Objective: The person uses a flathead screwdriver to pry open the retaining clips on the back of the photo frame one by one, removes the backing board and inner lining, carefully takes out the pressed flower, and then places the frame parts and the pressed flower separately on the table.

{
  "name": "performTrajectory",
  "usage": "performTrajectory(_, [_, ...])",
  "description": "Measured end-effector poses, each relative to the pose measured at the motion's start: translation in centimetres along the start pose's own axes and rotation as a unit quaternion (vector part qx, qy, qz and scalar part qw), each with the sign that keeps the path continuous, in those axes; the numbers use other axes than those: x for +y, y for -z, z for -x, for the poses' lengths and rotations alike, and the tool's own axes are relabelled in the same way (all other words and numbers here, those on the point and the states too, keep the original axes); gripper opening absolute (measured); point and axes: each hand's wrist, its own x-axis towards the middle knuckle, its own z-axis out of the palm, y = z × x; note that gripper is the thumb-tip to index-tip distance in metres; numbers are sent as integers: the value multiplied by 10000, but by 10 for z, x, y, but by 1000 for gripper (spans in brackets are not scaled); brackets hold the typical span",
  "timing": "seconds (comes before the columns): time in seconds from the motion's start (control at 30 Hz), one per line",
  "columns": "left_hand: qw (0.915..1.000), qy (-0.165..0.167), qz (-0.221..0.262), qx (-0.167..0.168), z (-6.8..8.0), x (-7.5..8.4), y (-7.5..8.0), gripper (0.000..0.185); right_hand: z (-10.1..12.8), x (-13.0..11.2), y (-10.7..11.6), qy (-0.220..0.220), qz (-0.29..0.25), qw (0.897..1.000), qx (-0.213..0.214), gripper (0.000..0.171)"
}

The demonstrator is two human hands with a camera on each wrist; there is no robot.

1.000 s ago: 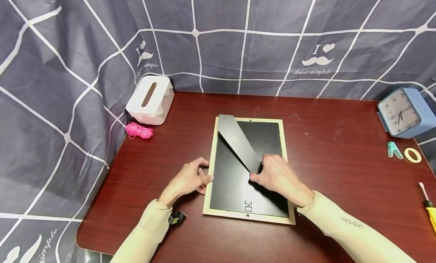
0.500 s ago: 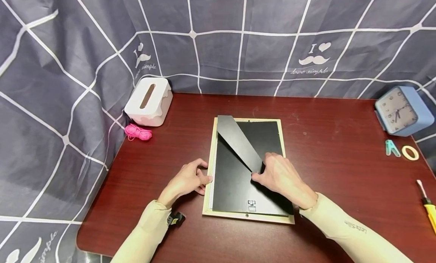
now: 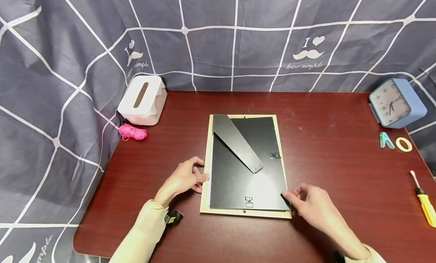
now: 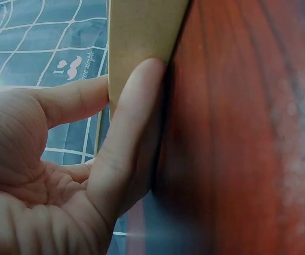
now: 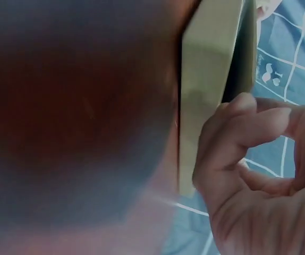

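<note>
Head view: picture frame (image 3: 246,213) face down, mid-worktop (image 3: 327,149), black backing board (image 3: 238,179) uppermost.
Left hand (image 3: 185,179) fingertips bracing left edge; right hand (image 3: 311,206) pinching backing's near-right corner. Probably freeing backing; next needs gentle lift.

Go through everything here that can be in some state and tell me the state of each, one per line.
picture frame: face down on the table, back up
backing board: askew, loose in the frame
stand flap: lying flat on the backing
left hand: fingers against the frame's left edge
right hand: fingertips at the frame's lower right corner
tissue box: no tissue showing from the slot
</note>
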Motion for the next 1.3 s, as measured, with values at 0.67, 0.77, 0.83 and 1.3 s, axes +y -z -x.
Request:
performTrajectory(0.67, [10000, -46, 54, -45, 1, -2, 0, 52, 4, 2, -16, -751, -3178, 9397, -1020, 26])
performTrajectory(0.77, [9999, -69, 41, -71, 0, -2, 0, 52, 8, -1, -20, -772, -3378, 9331, -956, 23])
performTrajectory(0.83, [10000, -57, 38, -70, 0, -2, 0, 52, 10, -3, -22, -719, -3528, 9284, -922, 18])
performTrajectory(1.3, [9999, 82, 81, -120, -2, -1, 3, 53, 16, -16, -37, -1122, -4139, 9033, -136, 13])
